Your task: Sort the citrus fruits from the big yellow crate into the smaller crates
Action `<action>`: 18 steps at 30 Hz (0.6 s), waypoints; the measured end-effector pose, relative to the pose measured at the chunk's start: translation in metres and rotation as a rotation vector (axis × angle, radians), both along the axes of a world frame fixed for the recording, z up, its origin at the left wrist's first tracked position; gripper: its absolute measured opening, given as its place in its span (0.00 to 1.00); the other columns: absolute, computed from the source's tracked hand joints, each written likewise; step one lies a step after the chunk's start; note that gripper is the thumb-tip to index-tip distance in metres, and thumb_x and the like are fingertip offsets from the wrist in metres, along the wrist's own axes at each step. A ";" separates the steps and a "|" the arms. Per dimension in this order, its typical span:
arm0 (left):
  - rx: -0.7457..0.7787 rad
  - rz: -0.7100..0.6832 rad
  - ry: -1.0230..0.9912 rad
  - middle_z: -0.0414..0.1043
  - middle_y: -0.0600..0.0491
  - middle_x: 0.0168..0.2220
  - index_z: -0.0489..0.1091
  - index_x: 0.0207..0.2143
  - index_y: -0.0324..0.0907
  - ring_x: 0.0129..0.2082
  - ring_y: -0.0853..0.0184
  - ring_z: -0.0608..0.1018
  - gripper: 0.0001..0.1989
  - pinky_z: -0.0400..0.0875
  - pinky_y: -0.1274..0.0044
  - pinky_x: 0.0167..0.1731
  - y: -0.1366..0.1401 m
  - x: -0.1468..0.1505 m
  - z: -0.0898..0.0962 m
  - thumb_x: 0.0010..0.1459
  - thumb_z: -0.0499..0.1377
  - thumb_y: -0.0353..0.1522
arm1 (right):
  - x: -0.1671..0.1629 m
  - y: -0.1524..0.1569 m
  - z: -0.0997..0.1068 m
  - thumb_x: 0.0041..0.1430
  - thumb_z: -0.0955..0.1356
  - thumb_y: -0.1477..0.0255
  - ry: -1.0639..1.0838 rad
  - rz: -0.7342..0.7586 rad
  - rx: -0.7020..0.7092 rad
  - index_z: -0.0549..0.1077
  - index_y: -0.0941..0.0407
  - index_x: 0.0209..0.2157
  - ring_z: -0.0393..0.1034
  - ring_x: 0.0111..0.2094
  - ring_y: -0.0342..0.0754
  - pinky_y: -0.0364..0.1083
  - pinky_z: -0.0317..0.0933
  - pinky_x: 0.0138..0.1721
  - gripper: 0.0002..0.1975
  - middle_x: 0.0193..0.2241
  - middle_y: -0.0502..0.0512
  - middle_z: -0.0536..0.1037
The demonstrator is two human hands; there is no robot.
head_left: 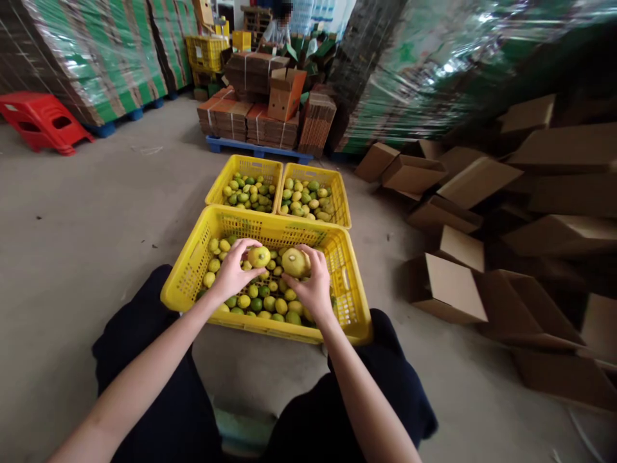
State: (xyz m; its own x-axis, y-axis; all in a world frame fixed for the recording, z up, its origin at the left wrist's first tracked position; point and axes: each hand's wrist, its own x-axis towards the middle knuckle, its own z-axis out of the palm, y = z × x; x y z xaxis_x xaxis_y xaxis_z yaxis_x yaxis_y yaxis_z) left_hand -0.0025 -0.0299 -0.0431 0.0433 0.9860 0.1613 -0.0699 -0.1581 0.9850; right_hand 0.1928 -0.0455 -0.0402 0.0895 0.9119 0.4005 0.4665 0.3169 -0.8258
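Note:
My left hand [234,270] is closed round a yellow lemon [259,257], its tip facing me. In my right hand [313,286] is a larger, paler lemon [293,263], gripped between thumb and fingers. Both fruits are held up side by side, a little apart, over a big yellow plastic crate [267,223] that stands between my knees. Yellow and green lemons [264,304] lie loose in the bottom of this crate, partly hidden by my hands.
Two yellow crates [315,172] of lemons adjoin the near one. Cardboard boxes [453,289] are heaped at right. Behind, flattened cartons [272,128] sit on a blue pallet [260,151]. A red stool [43,119] stands left; a person [276,32] is at the back.

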 end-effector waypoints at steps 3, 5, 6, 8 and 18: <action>0.036 0.004 0.021 0.65 0.48 0.48 0.78 0.39 0.46 0.52 0.57 0.71 0.23 0.70 0.70 0.52 -0.001 0.000 0.001 0.36 0.75 0.27 | -0.002 -0.001 0.000 0.45 0.75 0.73 -0.037 0.043 0.045 0.72 0.48 0.49 0.69 0.50 0.57 0.60 0.63 0.54 0.27 0.47 0.56 0.70; 0.002 0.013 0.016 0.63 0.49 0.48 0.78 0.39 0.46 0.54 0.56 0.69 0.24 0.71 0.71 0.50 -0.002 0.000 0.001 0.36 0.75 0.28 | -0.003 -0.001 -0.001 0.44 0.76 0.71 0.020 0.057 0.011 0.71 0.48 0.50 0.70 0.49 0.56 0.59 0.65 0.53 0.29 0.46 0.55 0.71; -0.030 0.000 0.005 0.63 0.49 0.49 0.78 0.40 0.46 0.54 0.56 0.69 0.25 0.72 0.71 0.50 -0.002 0.000 0.002 0.35 0.75 0.28 | -0.004 -0.001 -0.002 0.43 0.77 0.69 0.080 0.062 -0.033 0.70 0.48 0.50 0.71 0.47 0.56 0.58 0.66 0.51 0.30 0.45 0.55 0.72; -0.115 -0.052 -0.054 0.67 0.48 0.49 0.77 0.43 0.46 0.53 0.58 0.72 0.27 0.72 0.72 0.49 -0.001 -0.002 0.003 0.37 0.75 0.28 | -0.003 0.001 -0.002 0.38 0.79 0.67 0.251 0.074 -0.169 0.68 0.49 0.48 0.73 0.42 0.54 0.55 0.69 0.45 0.33 0.44 0.53 0.74; -0.620 -0.152 -0.702 0.77 0.43 0.46 0.73 0.45 0.37 0.52 0.59 0.77 0.13 0.72 0.69 0.54 0.010 0.000 0.001 0.60 0.60 0.33 | -0.012 -0.005 0.002 0.40 0.79 0.66 0.798 0.306 -0.569 0.73 0.53 0.39 0.74 0.39 0.48 0.47 0.68 0.43 0.22 0.37 0.50 0.80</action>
State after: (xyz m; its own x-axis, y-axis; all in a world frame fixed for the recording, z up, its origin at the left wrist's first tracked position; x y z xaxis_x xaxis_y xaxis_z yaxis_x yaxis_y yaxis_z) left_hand -0.0023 -0.0198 -0.0421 0.2706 0.8963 -0.3512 -0.6546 0.4388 0.6156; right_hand 0.1807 -0.0506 -0.0384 -0.1284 0.9765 -0.1728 -0.3198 -0.2057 -0.9249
